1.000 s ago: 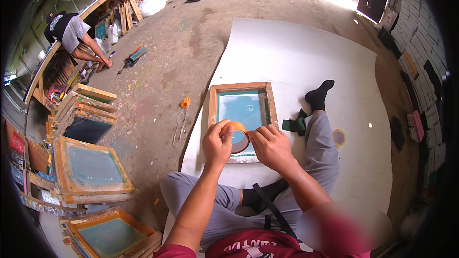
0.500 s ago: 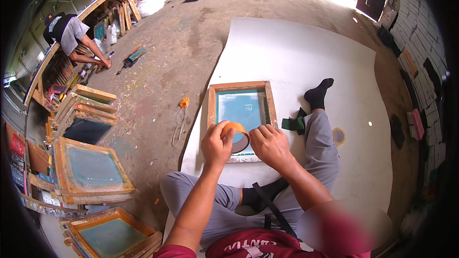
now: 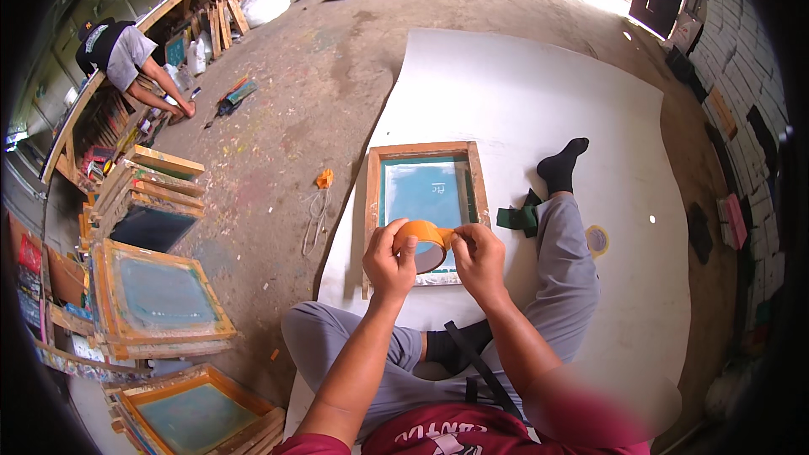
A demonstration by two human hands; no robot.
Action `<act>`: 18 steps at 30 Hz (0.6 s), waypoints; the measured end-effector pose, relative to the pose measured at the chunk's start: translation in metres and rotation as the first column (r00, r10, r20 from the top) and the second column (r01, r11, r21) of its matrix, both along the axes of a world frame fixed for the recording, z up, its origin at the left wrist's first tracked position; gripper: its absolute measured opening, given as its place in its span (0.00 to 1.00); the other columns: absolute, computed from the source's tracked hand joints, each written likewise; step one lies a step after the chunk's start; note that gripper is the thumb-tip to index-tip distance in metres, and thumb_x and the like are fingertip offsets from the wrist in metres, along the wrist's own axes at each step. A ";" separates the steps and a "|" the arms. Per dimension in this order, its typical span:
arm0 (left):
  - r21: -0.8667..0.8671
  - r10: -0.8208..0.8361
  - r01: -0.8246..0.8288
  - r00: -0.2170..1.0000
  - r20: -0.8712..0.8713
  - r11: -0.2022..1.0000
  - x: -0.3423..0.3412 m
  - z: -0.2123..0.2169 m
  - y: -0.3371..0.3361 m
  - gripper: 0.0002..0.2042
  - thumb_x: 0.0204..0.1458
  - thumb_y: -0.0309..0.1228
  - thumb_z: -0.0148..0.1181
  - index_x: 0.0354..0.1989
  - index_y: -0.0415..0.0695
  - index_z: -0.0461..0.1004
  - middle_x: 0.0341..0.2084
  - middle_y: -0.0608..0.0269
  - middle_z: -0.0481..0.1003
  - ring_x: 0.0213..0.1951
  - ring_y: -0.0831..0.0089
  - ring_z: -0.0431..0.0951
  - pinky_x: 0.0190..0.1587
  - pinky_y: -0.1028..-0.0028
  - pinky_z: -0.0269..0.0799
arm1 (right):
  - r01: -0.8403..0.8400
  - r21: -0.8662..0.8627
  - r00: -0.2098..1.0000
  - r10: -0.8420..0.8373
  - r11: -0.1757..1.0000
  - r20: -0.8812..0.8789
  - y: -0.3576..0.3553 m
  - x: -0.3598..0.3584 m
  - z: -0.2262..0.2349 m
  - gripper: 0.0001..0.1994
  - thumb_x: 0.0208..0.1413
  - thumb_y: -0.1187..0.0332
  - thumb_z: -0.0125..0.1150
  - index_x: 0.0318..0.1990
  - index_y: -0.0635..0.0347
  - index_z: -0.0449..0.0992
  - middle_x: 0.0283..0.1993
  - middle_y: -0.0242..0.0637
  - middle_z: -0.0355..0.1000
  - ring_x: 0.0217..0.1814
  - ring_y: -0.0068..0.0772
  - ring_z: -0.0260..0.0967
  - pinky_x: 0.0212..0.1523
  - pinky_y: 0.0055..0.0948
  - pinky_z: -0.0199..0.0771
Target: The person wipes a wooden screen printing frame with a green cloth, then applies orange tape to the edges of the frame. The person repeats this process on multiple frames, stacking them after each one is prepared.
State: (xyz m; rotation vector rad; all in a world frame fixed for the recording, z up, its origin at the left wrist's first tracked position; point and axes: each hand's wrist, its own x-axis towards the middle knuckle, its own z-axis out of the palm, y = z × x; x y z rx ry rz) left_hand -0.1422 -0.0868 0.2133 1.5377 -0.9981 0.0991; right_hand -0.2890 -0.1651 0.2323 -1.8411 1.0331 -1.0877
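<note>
My left hand (image 3: 393,264) is closed round a roll of orange tape (image 3: 420,234), holding it tilted so its hollow core shows. The loose tape end (image 3: 447,238) sticks out to the right, pinched by the fingers of my right hand (image 3: 479,256). Both hands are over the near part of a wooden-framed printing screen (image 3: 479,181) with teal mesh (image 3: 413,190), which lies on a white sheet. The hands and roll hide part of the frame's near end.
My legs (image 3: 566,261) lie around the screen. A dark green cloth (image 3: 517,218) and a yellowish tape roll (image 3: 597,241) rest on the white sheet (image 3: 539,93). At left stand several stacked screens (image 3: 164,295). A person (image 3: 122,55) bends over at far left.
A short strip of tape now shows between the roll and my right hand, which has turned and moved slightly right. The roll has shifted a little rightward with my left hand.
</note>
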 end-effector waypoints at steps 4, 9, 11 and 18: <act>0.042 -0.001 0.003 0.999 -0.033 0.999 0.002 0.002 0.004 0.24 0.65 0.54 0.61 0.49 0.41 0.82 0.32 0.54 0.79 0.34 0.56 0.81 0.36 0.63 0.75 | -0.049 -0.115 0.998 0.045 0.992 -0.033 0.005 -0.005 0.019 0.07 0.58 0.74 0.70 0.42 0.66 0.82 0.34 0.41 0.77 0.28 0.33 0.72 0.32 0.33 0.74; 0.026 0.008 -0.009 1.000 0.024 1.000 0.000 0.004 0.000 0.24 0.65 0.54 0.62 0.48 0.42 0.82 0.33 0.55 0.80 0.34 0.55 0.81 0.36 0.62 0.76 | -0.062 -0.210 0.997 0.053 0.976 -0.047 0.010 0.001 0.024 0.10 0.58 0.70 0.73 0.44 0.63 0.82 0.35 0.41 0.77 0.34 0.41 0.77 0.33 0.39 0.76; 0.030 0.009 -0.010 1.000 0.029 0.999 0.000 0.006 0.000 0.24 0.65 0.54 0.62 0.48 0.42 0.82 0.33 0.55 0.80 0.34 0.55 0.82 0.37 0.62 0.76 | -0.080 -0.290 0.996 0.066 0.954 -0.059 0.006 0.002 0.020 0.08 0.58 0.72 0.72 0.43 0.62 0.82 0.34 0.41 0.77 0.34 0.43 0.77 0.33 0.40 0.76; 0.013 0.019 -0.019 0.999 0.031 1.000 0.003 0.005 0.001 0.25 0.64 0.55 0.62 0.48 0.42 0.82 0.34 0.54 0.80 0.35 0.54 0.82 0.37 0.61 0.76 | -0.103 -0.378 0.994 0.083 0.920 -0.069 0.002 0.004 0.010 0.05 0.58 0.74 0.71 0.38 0.60 0.79 0.33 0.41 0.75 0.34 0.47 0.75 0.34 0.41 0.75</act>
